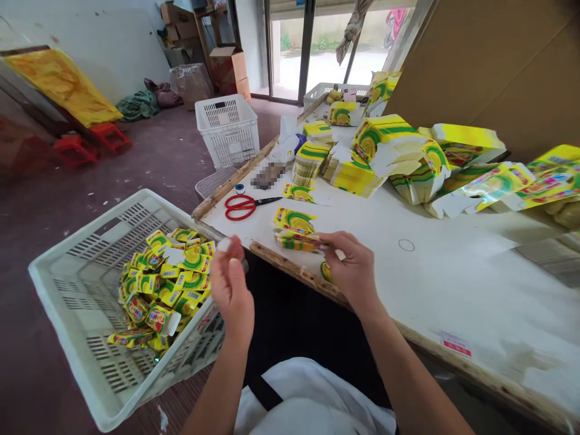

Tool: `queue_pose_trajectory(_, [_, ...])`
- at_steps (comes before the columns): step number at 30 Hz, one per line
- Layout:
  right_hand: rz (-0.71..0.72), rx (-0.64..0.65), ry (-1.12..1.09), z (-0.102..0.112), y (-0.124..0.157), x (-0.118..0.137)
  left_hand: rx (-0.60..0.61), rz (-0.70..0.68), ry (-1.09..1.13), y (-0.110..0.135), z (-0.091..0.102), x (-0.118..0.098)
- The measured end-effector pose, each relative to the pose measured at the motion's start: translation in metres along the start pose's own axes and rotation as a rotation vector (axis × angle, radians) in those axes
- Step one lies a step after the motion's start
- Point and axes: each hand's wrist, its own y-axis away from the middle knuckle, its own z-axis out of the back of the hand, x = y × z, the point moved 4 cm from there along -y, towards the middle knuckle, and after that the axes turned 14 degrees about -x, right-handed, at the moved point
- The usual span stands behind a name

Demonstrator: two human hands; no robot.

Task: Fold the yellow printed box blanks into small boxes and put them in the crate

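Observation:
My right hand pinches the end of a small flat yellow-and-green carton just above the front edge of the white table. A matching printed carton lies right behind it, and another is farther back. Part of one more carton shows under my right hand. My left hand hovers between the table and the crate, fingers loosely curled and apart, with nothing visible in it. Something white covers one of its fingertips. Red-handled scissors rest on the table's left corner.
Left of the table stands a white plastic crate with many small filled-out cartons. Stacks of flat yellow cartons line the table's back. A second white crate is on the floor behind. Large cardboard rises at the right.

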Motion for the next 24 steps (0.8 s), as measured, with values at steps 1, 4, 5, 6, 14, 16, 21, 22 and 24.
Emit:
queue_pose_trajectory(1, [0.121,-0.013,0.078,0.003,-0.004,0.004,0.006,-0.122,0.003,-0.002,0.001,-0.011])
queue_pose_trajectory(4, [0.416,0.116,0.151,0.001,-0.001,0.021,0.304,-0.333,-0.178,-0.001,-0.010,-0.030])
queue_pose_trajectory(5, [0.480,0.176,0.137,-0.001,0.003,0.026,0.436,-0.338,-0.286,0.000,-0.016,-0.030])
queue_pose_trajectory(6, [0.526,0.228,0.119,-0.003,0.007,0.031,0.564,-0.315,-0.396,0.002,-0.020,-0.025])
queue_pose_trajectory(14, [-0.033,0.004,-0.162,0.002,0.013,0.022,0.683,-0.008,-0.632,0.020,-0.029,0.005])
queue_pose_trajectory(16, [-0.322,0.067,-0.368,-0.007,0.018,0.015,0.628,-0.044,-0.587,0.024,-0.029,0.004])
queue_pose_trajectory(21, [-0.696,0.431,-0.664,-0.029,0.035,0.014,0.554,-0.229,-0.529,0.025,-0.025,0.003])
queue_pose_trajectory(22, [-0.714,0.464,-0.673,-0.030,0.037,0.014,0.561,-0.250,-0.531,0.026,-0.023,0.005])
queue_pose_trajectory(24, [-0.761,0.495,-0.687,-0.030,0.038,0.012,0.595,-0.266,-0.539,0.029,-0.021,0.009])
